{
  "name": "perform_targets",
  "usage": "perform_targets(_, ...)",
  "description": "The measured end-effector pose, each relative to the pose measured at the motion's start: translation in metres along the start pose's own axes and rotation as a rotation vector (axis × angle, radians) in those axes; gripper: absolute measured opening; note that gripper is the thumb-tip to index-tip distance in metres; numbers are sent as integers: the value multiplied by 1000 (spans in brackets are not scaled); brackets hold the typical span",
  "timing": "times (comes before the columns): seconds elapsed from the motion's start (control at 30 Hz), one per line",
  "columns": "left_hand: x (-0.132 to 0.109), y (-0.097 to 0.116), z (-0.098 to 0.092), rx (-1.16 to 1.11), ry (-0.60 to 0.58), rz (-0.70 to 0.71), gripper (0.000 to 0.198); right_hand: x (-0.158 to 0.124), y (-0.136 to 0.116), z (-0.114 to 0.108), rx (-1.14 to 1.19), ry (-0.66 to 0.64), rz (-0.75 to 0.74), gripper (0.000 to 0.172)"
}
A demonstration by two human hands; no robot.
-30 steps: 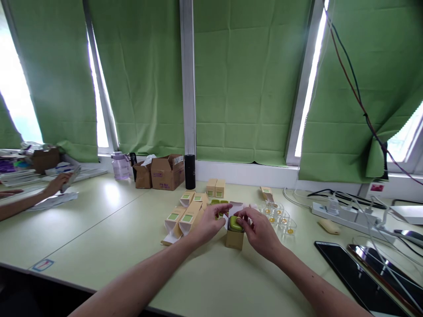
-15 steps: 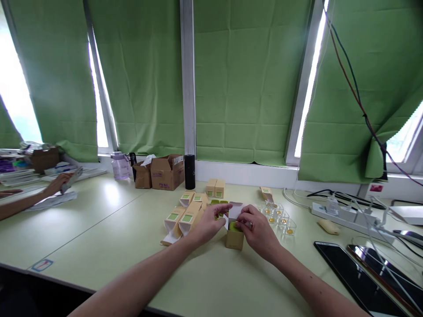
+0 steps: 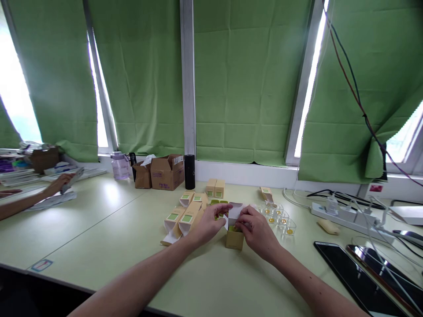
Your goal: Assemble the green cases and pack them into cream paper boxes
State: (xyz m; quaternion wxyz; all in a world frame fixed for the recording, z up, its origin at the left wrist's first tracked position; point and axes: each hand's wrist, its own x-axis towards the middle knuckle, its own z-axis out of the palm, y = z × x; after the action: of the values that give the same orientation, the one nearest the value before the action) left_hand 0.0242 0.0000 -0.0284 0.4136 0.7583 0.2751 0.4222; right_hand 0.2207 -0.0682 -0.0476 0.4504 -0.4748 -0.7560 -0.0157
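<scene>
A small tan box stands upright on the table with its white inner flaps raised and a green item low inside it. My right hand reaches into the opening from the right, its fingers closed on the green item. At the box's left edge is my left hand, its fingertips pinched on a white flap. Left of it lie several open tan cartons with green labels. Behind my hands sit green pieces, partly hidden. To the right are several clear cups with yellow centres.
Two closed tan boxes and a black cylinder stand at the back, near cardboard boxes and a purple bottle. Tablets and a power strip lie right. A person's hand holds a phone, far left.
The green item has sunk deeper into the small box, with my right fingers following it down slightly. My left hand has hardly moved.
</scene>
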Motion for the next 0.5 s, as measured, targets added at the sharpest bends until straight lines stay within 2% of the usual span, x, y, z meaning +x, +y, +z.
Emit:
perform_targets(0.2,0,4,0,-27,-2,-8,54,-1,1,0,44,64,9,22)
perform_targets(0.5,-1,5,1,-154,-10,-30,45,0,5,-2,137,229,92,22)
